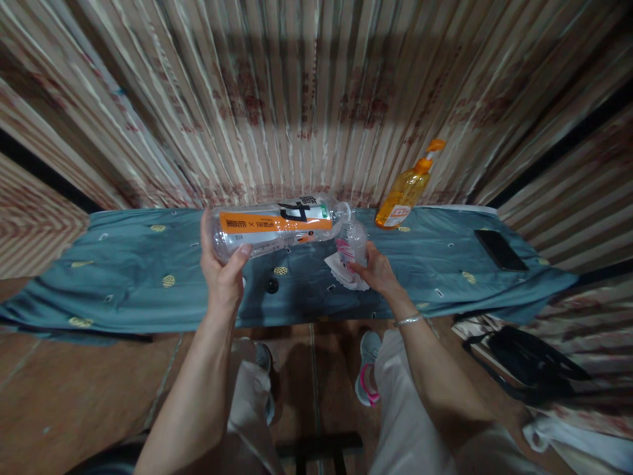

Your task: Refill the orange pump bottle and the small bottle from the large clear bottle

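Note:
My left hand (222, 264) is wrapped round the base of a large clear plastic bottle (271, 227) with an orange and black label. The bottle lies nearly level in the air, its open neck pointing right. Below that neck stands a smaller clear plastic bottle (355, 241) with pink markings, and the two mouths meet or nearly meet. My right hand (374, 267) grips the smaller bottle from the right side. A white tissue (343, 272) is bunched around the small bottle's lower part. I cannot make out how much liquid either bottle holds.
An amber pump bottle (401, 198) with an orange top stands at the back right. A black phone (500, 251) lies at the right on the blue-green tablecloth (133, 264). Near the front edge is a black cap (271, 285). A black bag (531, 359) sits below right. Pleated curtains hang behind.

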`<state>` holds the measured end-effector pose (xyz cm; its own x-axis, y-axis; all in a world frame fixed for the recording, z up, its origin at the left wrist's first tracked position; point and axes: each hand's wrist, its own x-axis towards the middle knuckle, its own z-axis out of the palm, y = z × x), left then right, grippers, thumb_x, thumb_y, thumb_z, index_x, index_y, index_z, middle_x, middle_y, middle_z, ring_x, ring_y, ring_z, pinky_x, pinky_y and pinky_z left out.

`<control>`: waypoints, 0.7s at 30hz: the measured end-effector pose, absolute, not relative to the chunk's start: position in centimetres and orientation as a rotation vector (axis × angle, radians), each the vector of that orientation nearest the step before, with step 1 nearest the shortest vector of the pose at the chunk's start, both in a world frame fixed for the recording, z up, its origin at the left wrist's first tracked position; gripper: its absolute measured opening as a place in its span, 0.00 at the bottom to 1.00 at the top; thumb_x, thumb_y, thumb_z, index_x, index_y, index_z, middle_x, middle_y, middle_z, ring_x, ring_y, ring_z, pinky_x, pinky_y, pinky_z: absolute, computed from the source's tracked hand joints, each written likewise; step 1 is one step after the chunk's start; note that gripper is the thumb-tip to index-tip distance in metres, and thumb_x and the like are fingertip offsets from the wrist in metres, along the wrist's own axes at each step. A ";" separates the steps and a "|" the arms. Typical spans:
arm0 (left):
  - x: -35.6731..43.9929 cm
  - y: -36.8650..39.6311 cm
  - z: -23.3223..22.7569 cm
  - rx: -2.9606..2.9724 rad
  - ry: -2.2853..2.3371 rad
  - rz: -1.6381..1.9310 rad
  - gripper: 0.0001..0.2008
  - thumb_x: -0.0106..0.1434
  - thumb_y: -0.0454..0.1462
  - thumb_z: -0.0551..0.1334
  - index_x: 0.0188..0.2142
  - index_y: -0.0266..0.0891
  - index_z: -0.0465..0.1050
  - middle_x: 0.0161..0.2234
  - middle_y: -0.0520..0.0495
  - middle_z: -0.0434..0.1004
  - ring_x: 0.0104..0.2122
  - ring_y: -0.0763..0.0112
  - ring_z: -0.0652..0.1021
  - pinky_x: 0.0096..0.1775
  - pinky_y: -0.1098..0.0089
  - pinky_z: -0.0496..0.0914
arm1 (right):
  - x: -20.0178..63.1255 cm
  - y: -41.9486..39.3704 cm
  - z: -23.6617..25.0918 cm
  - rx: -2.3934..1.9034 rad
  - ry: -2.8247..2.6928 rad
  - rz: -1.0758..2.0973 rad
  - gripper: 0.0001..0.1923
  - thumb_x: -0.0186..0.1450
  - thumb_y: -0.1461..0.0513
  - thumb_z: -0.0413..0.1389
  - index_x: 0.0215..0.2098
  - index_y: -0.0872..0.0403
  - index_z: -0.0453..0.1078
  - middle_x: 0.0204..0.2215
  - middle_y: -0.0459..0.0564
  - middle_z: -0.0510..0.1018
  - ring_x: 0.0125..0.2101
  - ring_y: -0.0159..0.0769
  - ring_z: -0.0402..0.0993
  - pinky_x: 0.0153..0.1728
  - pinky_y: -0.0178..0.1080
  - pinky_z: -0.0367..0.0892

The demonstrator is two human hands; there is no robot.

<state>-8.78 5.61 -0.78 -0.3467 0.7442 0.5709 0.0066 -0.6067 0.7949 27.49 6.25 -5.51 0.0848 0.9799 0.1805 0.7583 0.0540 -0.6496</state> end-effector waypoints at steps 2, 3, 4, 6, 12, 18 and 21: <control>-8.6 5.6 -0.8 1.351 0.976 2.034 0.55 0.55 0.62 0.86 0.76 0.54 0.74 0.79 0.42 0.74 0.81 0.36 0.71 0.85 0.36 0.59 | 27.4 6.2 -5.4 -1.769 -1.718 0.453 0.22 0.64 0.58 0.72 0.52 0.47 0.71 0.35 0.47 0.84 0.36 0.52 0.84 0.39 0.45 0.75; -8.5 5.7 -0.8 1.336 0.974 2.044 0.54 0.54 0.61 0.87 0.75 0.54 0.74 0.78 0.42 0.75 0.81 0.37 0.71 0.84 0.36 0.60 | 27.4 6.2 -5.4 -1.767 -1.721 0.450 0.22 0.64 0.58 0.72 0.52 0.47 0.71 0.35 0.47 0.84 0.36 0.53 0.85 0.39 0.45 0.75; -8.5 5.7 -0.8 1.326 0.977 2.050 0.54 0.53 0.61 0.87 0.74 0.54 0.75 0.77 0.42 0.75 0.80 0.37 0.72 0.84 0.37 0.61 | 27.3 6.2 -5.4 -1.758 -1.725 0.448 0.22 0.64 0.58 0.72 0.52 0.47 0.71 0.35 0.47 0.84 0.36 0.53 0.85 0.39 0.45 0.75; -8.3 5.8 -0.9 1.304 0.979 2.064 0.53 0.51 0.61 0.87 0.72 0.55 0.76 0.74 0.42 0.78 0.77 0.38 0.75 0.82 0.38 0.63 | 27.3 6.2 -5.4 -1.738 -1.729 0.444 0.22 0.64 0.58 0.72 0.52 0.47 0.71 0.35 0.47 0.85 0.36 0.52 0.85 0.38 0.45 0.75; -8.3 6.0 -1.1 1.234 1.001 2.064 0.50 0.47 0.62 0.88 0.66 0.53 0.79 0.66 0.43 0.83 0.69 0.41 0.81 0.79 0.38 0.69 | 27.1 6.1 -5.0 -1.778 -1.709 0.463 0.23 0.64 0.60 0.73 0.52 0.47 0.71 0.35 0.45 0.84 0.36 0.51 0.84 0.39 0.43 0.73; -8.4 6.2 -1.5 1.244 1.013 2.079 0.50 0.49 0.63 0.87 0.67 0.52 0.80 0.66 0.42 0.84 0.68 0.41 0.82 0.79 0.37 0.69 | 27.0 6.0 -4.6 -1.815 -1.713 0.492 0.22 0.66 0.60 0.73 0.54 0.49 0.72 0.36 0.47 0.85 0.37 0.51 0.85 0.40 0.44 0.72; -8.4 6.2 -1.6 1.254 0.994 2.077 0.49 0.51 0.63 0.87 0.68 0.53 0.80 0.67 0.41 0.83 0.69 0.40 0.82 0.79 0.37 0.69 | 27.1 5.9 -4.6 -1.814 -1.717 0.486 0.22 0.66 0.60 0.73 0.53 0.48 0.72 0.36 0.47 0.85 0.37 0.52 0.85 0.40 0.44 0.73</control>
<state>-8.44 6.20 -1.62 -0.4407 0.7321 0.5194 -0.0549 -0.5996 0.7984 27.11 5.95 -4.62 0.1019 0.9862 0.1309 0.7715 0.0047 -0.6363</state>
